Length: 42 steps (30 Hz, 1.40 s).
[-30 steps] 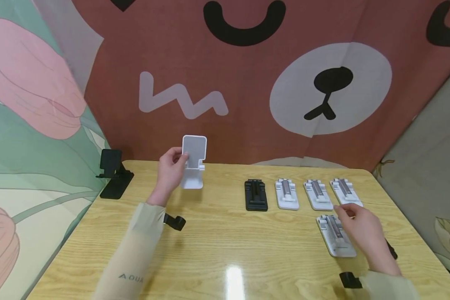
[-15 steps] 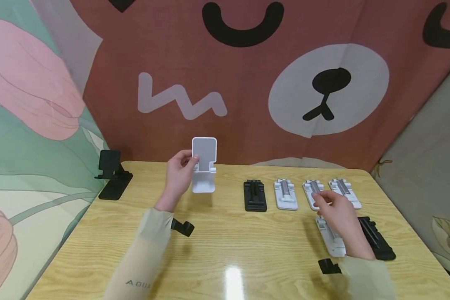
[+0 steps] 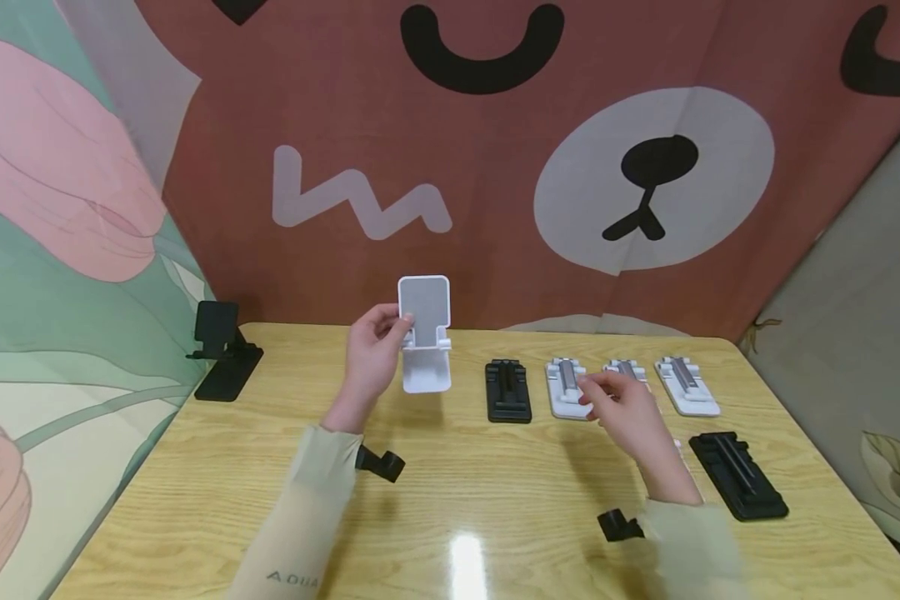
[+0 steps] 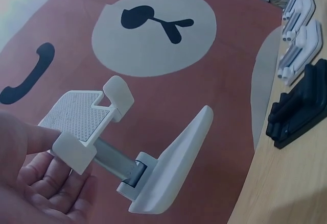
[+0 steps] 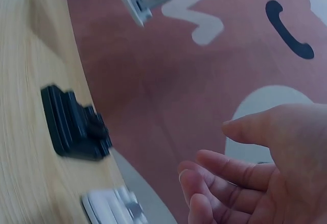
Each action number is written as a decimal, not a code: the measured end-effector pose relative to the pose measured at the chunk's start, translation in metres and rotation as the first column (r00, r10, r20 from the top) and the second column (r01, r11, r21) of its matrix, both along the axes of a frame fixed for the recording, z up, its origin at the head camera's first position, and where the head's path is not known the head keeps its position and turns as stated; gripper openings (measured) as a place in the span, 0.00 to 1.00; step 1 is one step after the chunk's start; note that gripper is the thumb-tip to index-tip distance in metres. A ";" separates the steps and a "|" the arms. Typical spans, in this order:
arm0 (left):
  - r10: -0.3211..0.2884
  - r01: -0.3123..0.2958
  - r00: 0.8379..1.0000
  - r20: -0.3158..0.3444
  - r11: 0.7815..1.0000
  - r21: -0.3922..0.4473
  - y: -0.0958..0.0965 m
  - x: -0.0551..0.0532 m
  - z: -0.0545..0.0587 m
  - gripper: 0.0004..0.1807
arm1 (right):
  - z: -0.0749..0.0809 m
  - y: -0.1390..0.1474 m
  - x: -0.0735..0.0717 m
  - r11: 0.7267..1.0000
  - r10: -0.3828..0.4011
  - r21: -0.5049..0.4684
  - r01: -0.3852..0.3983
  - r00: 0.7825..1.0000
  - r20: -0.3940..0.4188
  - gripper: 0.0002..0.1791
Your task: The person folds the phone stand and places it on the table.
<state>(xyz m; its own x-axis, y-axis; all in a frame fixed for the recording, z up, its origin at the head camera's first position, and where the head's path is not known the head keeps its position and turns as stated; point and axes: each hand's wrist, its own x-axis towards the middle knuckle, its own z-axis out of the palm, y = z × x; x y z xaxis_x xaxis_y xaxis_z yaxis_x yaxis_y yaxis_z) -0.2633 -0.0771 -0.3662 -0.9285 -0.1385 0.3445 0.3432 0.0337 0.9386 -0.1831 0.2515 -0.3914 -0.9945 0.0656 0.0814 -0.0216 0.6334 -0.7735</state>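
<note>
My left hand (image 3: 373, 354) pinches a white folding phone stand (image 3: 425, 312) by the side of its upper plate, holding it up over the table. In the left wrist view the phone stand (image 4: 173, 168) is unfolded, its grey stem running from the padded plate to the base, with thumb and fingers on the plate's edge. My right hand (image 3: 630, 412) holds nothing and hovers over the row of folded stands, fingers loosely curled. It overlaps a folded white stand (image 3: 562, 404) in the head view. The right wrist view shows the hand (image 5: 255, 173) with thumb and fingers apart.
On the wooden table (image 3: 487, 475) a folded black stand (image 3: 507, 392) heads the back row, with another white stand (image 3: 687, 387) at its right end. A second folded black stand (image 3: 738, 475) lies nearer. An unfolded black stand (image 3: 228, 354) stands at the far left. A printed cloth (image 3: 487, 208) hangs behind.
My left hand has carried the white phone stand to the right and slightly nearer. My right hand has swept left and a little farther back, uncovering the nearer black stand.
</note>
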 end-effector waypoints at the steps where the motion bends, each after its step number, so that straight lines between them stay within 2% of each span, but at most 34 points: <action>1: -0.003 0.003 1.000 -0.001 1.000 0.007 0.002 0.001 0.000 0.08 | 0.000 -0.004 -0.001 1.000 0.010 -0.008 -0.010 1.000 -0.001 0.26; 6: -0.021 0.021 1.000 -0.002 1.000 0.013 0.010 0.004 -0.002 0.08 | -0.001 -0.025 -0.005 0.997 0.047 -0.066 -0.047 0.999 0.004 0.22; 11: -0.039 0.040 0.999 -0.007 0.999 0.005 0.016 0.008 -0.002 0.08 | -0.011 -0.046 -0.006 0.989 0.090 -0.123 -0.087 0.996 0.018 0.18; 16: -0.069 0.069 0.997 -0.028 0.998 -0.003 0.022 0.015 -0.001 0.08 | -0.021 -0.064 -0.003 0.969 0.135 -0.218 -0.116 0.988 0.074 0.18; 21: -0.087 0.086 0.996 -0.028 0.996 -0.004 0.030 0.021 -0.002 0.08 | -0.021 -0.077 -0.002 0.947 0.152 -0.297 -0.124 0.986 0.072 0.20; 26: -0.107 0.108 0.994 -0.035 0.994 0.026 0.038 0.025 -0.004 0.07 | -0.019 -0.088 -0.002 0.918 0.170 -0.373 -0.133 0.983 0.066 0.23; 32: -0.162 0.164 0.986 -0.049 0.985 0.045 0.048 0.030 -0.008 0.07 | -0.023 -0.099 -0.002 0.859 0.231 -0.483 -0.168 0.970 0.072 0.22; 38: -0.189 0.191 0.981 -0.033 0.981 0.046 0.055 0.036 -0.007 0.07 | -0.027 -0.103 0.000 0.828 0.279 -0.519 -0.211 0.959 0.057 0.22; 42: -0.193 0.195 0.981 -0.034 0.979 0.055 0.058 0.037 -0.007 0.08 | -0.028 -0.102 0.001 0.790 0.328 -0.562 -0.245 0.943 0.050 0.22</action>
<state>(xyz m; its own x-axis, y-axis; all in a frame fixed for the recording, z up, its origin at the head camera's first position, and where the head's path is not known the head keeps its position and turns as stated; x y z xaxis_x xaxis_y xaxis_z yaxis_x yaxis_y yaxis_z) -0.2260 -0.0192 -0.3732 -0.9297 0.0232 0.3677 0.3643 -0.0901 0.9269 -0.1824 0.1492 -0.4198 -0.9724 -0.2325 -0.0199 -0.0018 0.0926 -0.9957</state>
